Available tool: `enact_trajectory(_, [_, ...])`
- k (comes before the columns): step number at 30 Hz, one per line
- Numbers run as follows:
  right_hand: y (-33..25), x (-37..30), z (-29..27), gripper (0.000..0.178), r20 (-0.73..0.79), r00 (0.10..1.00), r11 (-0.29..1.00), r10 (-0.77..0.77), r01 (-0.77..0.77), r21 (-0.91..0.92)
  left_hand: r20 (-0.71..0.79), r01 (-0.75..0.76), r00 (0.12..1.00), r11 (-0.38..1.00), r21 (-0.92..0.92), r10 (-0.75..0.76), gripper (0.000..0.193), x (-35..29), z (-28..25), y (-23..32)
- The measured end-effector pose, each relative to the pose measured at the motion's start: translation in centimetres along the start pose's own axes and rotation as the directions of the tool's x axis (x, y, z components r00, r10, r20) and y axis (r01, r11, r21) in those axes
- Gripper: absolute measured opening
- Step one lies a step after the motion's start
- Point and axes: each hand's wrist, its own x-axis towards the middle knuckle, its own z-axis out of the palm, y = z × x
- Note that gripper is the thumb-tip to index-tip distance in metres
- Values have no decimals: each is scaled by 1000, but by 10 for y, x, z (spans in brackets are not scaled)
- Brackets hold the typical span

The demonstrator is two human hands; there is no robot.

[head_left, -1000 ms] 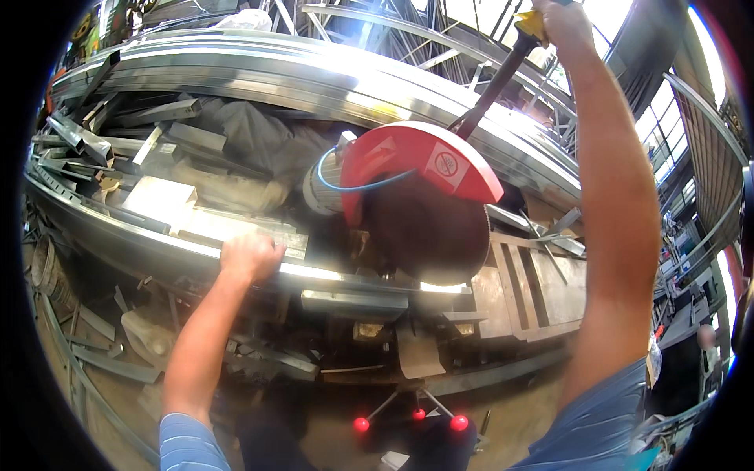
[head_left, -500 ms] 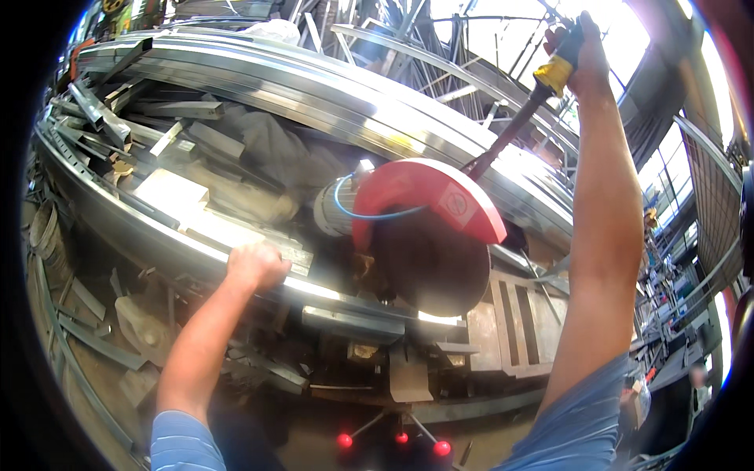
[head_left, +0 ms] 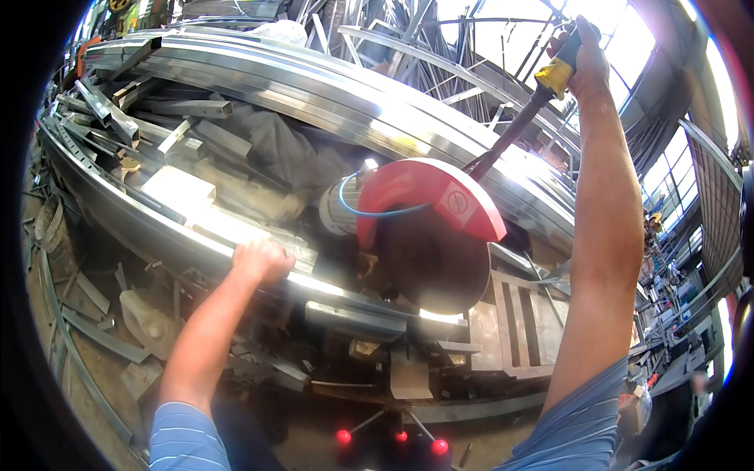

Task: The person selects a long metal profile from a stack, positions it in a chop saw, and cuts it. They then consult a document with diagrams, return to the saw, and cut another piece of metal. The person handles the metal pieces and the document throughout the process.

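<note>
My left hand (head_left: 264,261) is closed on a long, shiny metal tube (head_left: 184,234) that runs from the far left toward the saw. High at the upper right, my right hand (head_left: 591,67) wraps round the dark and yellow handle (head_left: 556,76) of a cut-off saw. Its red guard (head_left: 424,188) covers the upper part of a large dark cutting disc (head_left: 436,263). The disc's lower edge is down by the tube, at a bright spot; whether it touches cannot be made out. Left of the guard sits the ribbed motor (head_left: 338,210), with a thin blue hose (head_left: 369,212) looping across.
Long metal profiles (head_left: 314,82) lie stacked behind the saw. Short offcuts (head_left: 188,110) pile up at the left. A slatted plate (head_left: 518,322) lies right of the disc. A crank handle with red knobs (head_left: 401,436) sticks out near my body. Scrap strips (head_left: 98,334) litter the lower left.
The view has shifted slightly. Both hands keep their grips, and the saw and tube show no clear movement.
</note>
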Motion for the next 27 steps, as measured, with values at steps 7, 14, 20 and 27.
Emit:
enact_trajectory(7, [4,8,-9,35,65,997,999,-35,37,-29,73,42,996,999,-2,-42,46,-2,-12,6])
enact_trajectory(14, [2,-13,7,37,-3,995,994,-101,101,-39,4,13,1000,1000,-19,-13,44,2,-5,0])
enact_trajectory(20, [4,-12,6,35,-16,997,997,-81,81,-6,24,21,1000,999,-26,-20,43,0,-9,1])
enact_trajectory(27, [10,-4,-2,35,5,996,995,-87,86,52,12,24,1000,1000,-17,-24,43,0,-7,2])
